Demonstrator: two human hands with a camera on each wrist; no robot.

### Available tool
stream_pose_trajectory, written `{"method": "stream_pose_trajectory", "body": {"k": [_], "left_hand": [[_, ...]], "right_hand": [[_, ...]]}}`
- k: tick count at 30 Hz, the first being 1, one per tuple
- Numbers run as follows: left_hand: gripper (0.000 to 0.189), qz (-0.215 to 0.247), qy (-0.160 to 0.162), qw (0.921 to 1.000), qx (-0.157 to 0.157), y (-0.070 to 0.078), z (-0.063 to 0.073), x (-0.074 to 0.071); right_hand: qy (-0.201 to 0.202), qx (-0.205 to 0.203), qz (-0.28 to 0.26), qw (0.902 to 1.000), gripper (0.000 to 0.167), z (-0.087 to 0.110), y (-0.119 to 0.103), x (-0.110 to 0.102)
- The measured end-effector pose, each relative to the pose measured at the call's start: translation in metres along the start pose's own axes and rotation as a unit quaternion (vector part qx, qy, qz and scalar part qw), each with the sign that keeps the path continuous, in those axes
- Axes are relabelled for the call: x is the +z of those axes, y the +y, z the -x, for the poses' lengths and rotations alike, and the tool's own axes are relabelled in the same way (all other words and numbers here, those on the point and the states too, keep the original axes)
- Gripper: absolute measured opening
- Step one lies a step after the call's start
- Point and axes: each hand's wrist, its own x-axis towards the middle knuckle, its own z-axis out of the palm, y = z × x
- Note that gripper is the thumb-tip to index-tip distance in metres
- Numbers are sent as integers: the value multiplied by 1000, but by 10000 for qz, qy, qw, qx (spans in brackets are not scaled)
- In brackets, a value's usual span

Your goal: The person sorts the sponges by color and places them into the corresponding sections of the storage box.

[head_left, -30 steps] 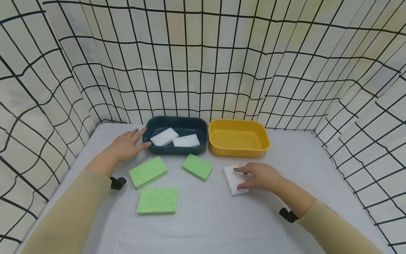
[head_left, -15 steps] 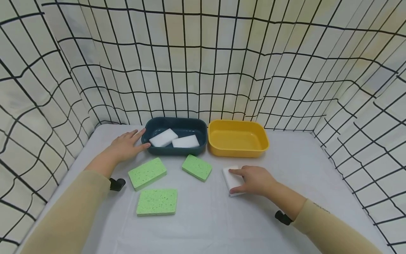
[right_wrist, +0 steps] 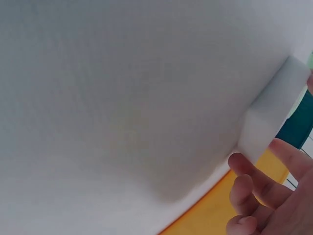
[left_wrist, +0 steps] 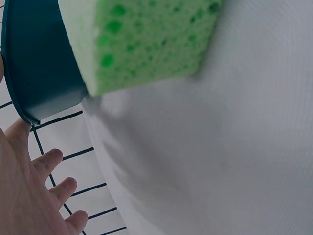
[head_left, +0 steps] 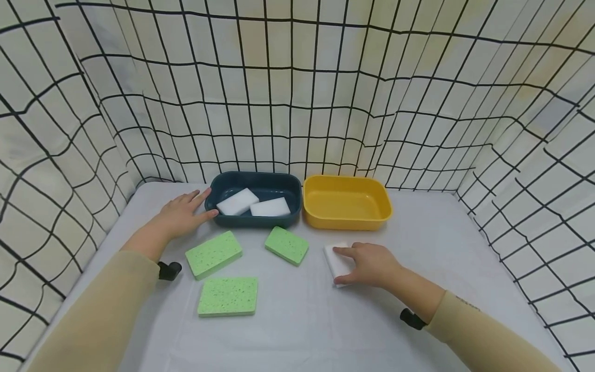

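Observation:
My left hand (head_left: 181, 214) has its fingers spread at the left end of a dark blue tub (head_left: 253, 222), thumb and index fingertips on the rim. In the left wrist view the same hand (left_wrist: 29, 191) shows straight fingers beside the tub (left_wrist: 44, 58). Two white sponges (head_left: 269, 207) lie inside the tub. My right hand (head_left: 372, 264) grips a third white sponge (head_left: 335, 261) on the table, thumb at its near end and fingers toward its far end. In the right wrist view this sponge (right_wrist: 266, 117) lies between thumb and fingers, partly hidden by the hand.
A yellow tub (head_left: 348, 222) stands right beside the blue one. Three green sponges lie on the white table: one (head_left: 214, 254) by the left forearm, one (head_left: 286, 245) before the tubs, one (head_left: 228, 297) nearest me. Black wire mesh (head_left: 290, 108) surrounds the back and sides.
My right hand has slid left over the white sponge and its thumb and index finger now reach farther across it. The left hand stays at the blue tub's rim.

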Motion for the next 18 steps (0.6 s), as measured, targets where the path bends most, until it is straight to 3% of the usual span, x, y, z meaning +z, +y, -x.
{"method": "stream_pose_trajectory", "body": {"k": [7,18], "left_hand": [[90,-1,12,10000,9,1,1,-1],[91,31,90,9999,-65,0,-1,2]], "right_hand": [[-103,-328,-4,9994,75,1,0,-4],[-219,-1024,170,9944,63,-8,19,-10]]}}
